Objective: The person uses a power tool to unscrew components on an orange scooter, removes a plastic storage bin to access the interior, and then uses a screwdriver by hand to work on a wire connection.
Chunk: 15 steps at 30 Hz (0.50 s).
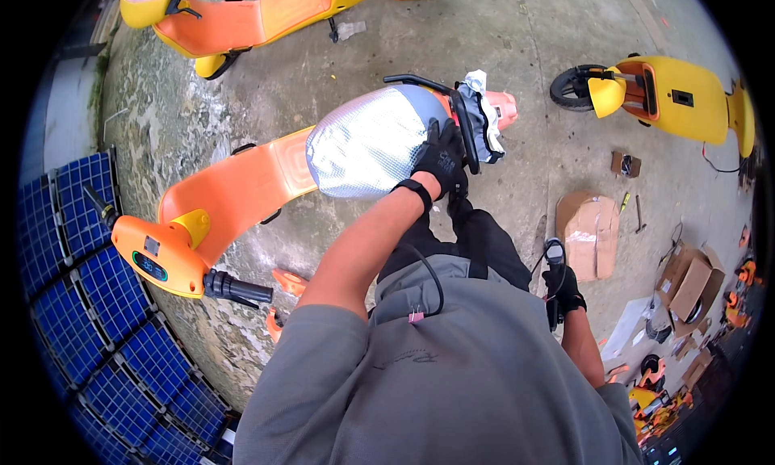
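An orange scooter [218, 192] stands crosswise before me, its seat [363, 146] wrapped in silver bubbled foil at the upper middle. My left hand [442, 157], in a black glove, lies on the right end of the seat, fingers apart, beside the black rear rail [416, 80]. Grey and white crumpled material [480, 122] hangs just beyond that rail. Down at my right side, my right hand [567, 291], also gloved, is closed on a black handheld tool [554, 259] with a lighter top and a cord.
Yellow-orange scooters stand at top left [286, 13] and right [686, 102]. Blue gridded crates [105, 295] line the left. On the concrete at right lie cardboard [585, 235], a small box [626, 164], hand tools [638, 215] and open cartons [678, 287]; orange parts [291, 283] lie below the scooter.
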Available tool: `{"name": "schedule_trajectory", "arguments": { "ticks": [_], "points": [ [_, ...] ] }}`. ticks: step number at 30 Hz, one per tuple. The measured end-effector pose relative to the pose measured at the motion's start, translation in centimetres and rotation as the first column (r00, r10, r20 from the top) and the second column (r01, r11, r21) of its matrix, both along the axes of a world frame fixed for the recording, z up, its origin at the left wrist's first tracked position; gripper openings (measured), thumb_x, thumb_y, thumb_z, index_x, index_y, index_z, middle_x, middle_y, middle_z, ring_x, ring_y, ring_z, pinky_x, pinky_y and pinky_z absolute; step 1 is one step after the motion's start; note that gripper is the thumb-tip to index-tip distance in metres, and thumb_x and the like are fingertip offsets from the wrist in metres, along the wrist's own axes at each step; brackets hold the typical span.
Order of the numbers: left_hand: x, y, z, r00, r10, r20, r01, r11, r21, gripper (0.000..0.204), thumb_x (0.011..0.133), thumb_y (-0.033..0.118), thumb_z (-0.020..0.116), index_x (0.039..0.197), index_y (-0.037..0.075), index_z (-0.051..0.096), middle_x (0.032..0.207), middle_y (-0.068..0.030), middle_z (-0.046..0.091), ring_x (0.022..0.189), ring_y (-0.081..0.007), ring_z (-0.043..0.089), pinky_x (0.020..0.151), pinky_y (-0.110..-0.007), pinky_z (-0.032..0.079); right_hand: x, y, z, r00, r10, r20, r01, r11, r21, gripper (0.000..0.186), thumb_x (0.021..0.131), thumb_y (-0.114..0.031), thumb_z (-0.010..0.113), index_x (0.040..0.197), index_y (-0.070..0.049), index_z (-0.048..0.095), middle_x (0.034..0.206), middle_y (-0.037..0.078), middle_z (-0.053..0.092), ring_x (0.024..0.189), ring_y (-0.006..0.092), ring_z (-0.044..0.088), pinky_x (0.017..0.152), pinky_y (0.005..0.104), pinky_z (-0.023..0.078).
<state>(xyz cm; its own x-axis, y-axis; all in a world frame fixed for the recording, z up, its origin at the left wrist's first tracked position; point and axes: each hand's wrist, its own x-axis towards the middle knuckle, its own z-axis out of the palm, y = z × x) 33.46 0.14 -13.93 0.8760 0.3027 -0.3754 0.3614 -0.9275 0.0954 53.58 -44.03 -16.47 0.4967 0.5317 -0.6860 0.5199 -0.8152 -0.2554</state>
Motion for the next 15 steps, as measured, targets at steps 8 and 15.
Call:
{"name": "schedule_trajectory", "arguments": {
  "ticks": [8,15],
  "points": [
    [-0.3,0.7,2.9,0.993,0.055,0.102,-0.059,0.998,0.030,0.039,0.086,0.039,0.060,0.114,0.012,0.069,0.122,-0.0083,0.059,0.126,-0.0321,0.046,0.114,-0.066,0.017,-0.6,-1.8,-0.4,0.999,-0.037,0.014,0.037,0.999,-0.002,0.025,0.077,-0.025,0.068,0.073,0.000,0.064,0.066,0.019,0.064,0.065,0.0342,0.067,0.058,0.0469,0.048],
    [-14.6,-0.3,14.1,0.795,0.368,0.482,-0.472,0.874,0.113,0.035,0.074,0.033,0.082,0.094,0.013,0.062,0.110,-0.0081,0.054,0.119,-0.0351,0.046,0.113,-0.061,0.022,-1.1,-1.5,-3.1,0.974,-0.191,-0.125,0.188,0.982,-0.038,0.021,0.078,-0.023,0.068,0.075,-0.003,0.064,0.067,0.016,0.063,0.065,0.0316,0.063,0.059,0.0452,0.047]
  ]
}}
